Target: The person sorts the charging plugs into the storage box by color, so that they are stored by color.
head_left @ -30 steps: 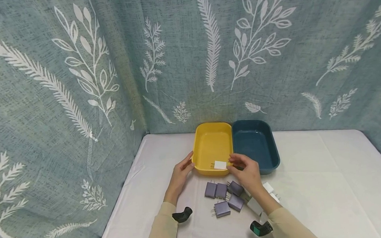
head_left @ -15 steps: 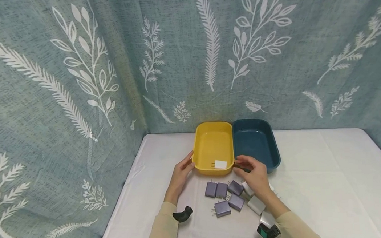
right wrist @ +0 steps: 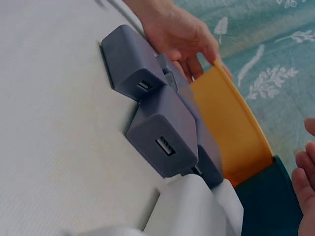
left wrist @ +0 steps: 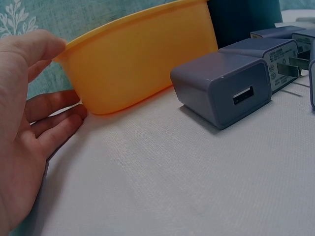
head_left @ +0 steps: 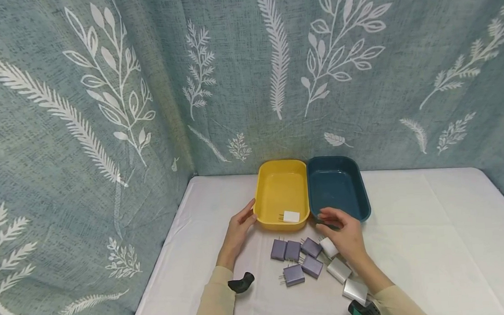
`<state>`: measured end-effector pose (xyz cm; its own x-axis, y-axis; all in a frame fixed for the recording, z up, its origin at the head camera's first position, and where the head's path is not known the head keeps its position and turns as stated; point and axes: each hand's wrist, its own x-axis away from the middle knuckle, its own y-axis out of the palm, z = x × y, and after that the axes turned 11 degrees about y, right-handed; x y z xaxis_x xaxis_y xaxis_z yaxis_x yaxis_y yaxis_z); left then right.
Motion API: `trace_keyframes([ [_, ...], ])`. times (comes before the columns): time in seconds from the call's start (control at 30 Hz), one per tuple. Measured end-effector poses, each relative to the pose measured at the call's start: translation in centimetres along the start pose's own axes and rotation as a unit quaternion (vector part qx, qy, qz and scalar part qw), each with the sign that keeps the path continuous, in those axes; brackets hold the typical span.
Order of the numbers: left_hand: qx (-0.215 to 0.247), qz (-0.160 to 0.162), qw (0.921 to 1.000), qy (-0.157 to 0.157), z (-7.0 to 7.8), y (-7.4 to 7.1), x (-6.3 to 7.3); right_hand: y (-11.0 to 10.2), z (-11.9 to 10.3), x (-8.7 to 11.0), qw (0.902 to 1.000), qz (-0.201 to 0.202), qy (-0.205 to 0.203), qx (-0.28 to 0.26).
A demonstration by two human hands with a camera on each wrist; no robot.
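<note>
My left hand rests against the near left corner of the yellow tray, thumb at the rim and fingers along the outer wall. One white charger lies inside that tray, by its near wall. With nothing in its loosely bent fingers, my right hand hovers at the near edge of the dark blue tray. Below it on the cloth are several white and silver chargers, among them a silver charger, partly covered by the forearm. Several purple chargers sit left of these.
Both trays stand side by side on a white-clothed table, near a patterned teal curtain. More curtain hangs along the left. A dark wrist camera sits at the left forearm.
My right hand has moved away from the white charger in the yellow tray, rightward and slightly nearer, uncovering more of the silver chargers. The left hand has stayed at the tray's corner.
</note>
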<state>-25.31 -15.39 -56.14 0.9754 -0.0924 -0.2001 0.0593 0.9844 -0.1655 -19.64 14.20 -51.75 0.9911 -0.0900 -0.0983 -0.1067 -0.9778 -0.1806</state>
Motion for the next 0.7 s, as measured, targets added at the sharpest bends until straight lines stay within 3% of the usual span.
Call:
trace_keyframes([
  [0.33,-0.014,0.001,0.9999,0.005,0.2,0.1,0.1,-1.2,1.0,0.3,0.9998,0.006,0.003,0.016],
  [0.7,0.010,-0.011,0.9999,-0.004,0.2,-0.2,-0.1,-2.9,1.7,1.1,0.9993,0.024,-0.019,0.021],
])
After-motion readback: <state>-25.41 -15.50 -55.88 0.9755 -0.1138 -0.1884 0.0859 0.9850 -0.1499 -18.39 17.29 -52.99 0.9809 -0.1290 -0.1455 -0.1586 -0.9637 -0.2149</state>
